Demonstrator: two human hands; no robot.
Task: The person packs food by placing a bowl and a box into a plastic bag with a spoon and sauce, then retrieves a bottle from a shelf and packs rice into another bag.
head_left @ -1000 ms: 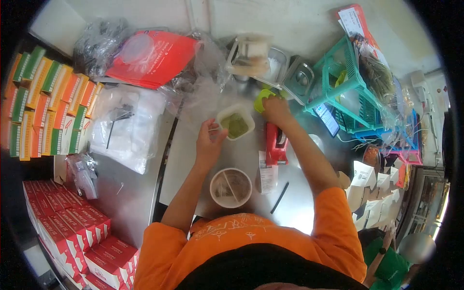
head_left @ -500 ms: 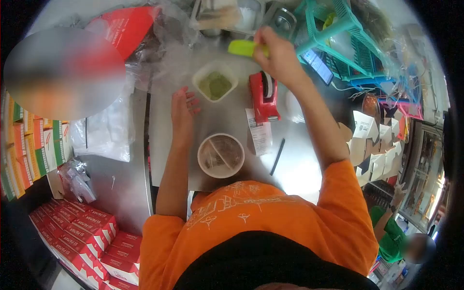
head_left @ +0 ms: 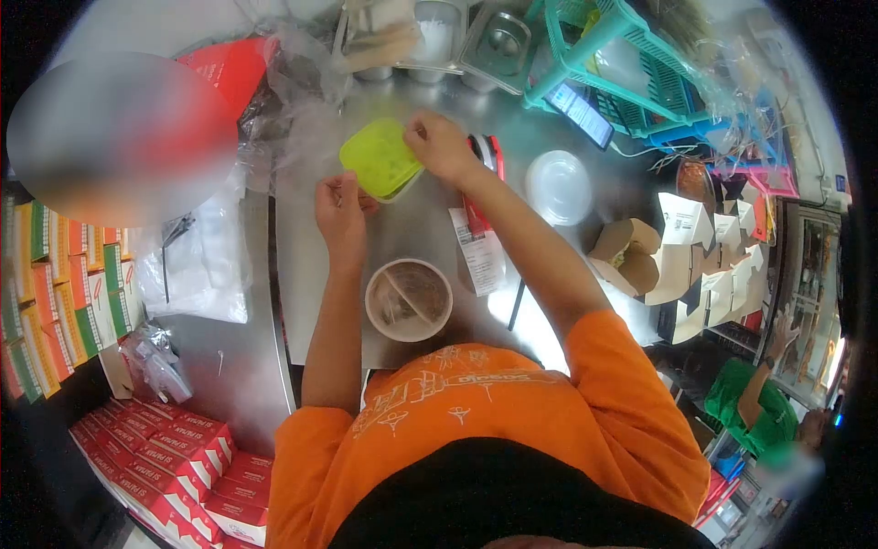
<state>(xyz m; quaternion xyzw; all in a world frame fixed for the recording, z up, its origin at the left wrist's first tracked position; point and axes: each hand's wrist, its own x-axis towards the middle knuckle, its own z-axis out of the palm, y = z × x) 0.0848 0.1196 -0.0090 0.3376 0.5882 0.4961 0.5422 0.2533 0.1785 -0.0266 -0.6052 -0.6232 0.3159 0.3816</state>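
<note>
A light green lid lies tilted over the square white tub, whose rim shows at the lower right. My right hand pinches the lid's right edge. At its lower left edge, my left hand has its fingers curled near the lid and tub; what lies between them is too small to tell. Nearer my body stands a round container with a divider. The red tape dispenser is partly hidden behind my right forearm, beside a printed slip.
Metal trays and a teal basket stand at the back. Clear round lids, a phone and open cartons are on the right. Red boxes fill the lower left. A person in green is at far right.
My right hand has brought the green lid left and down onto the tub, covering the green contents. My left hand has closed in at the lid's edge.
</note>
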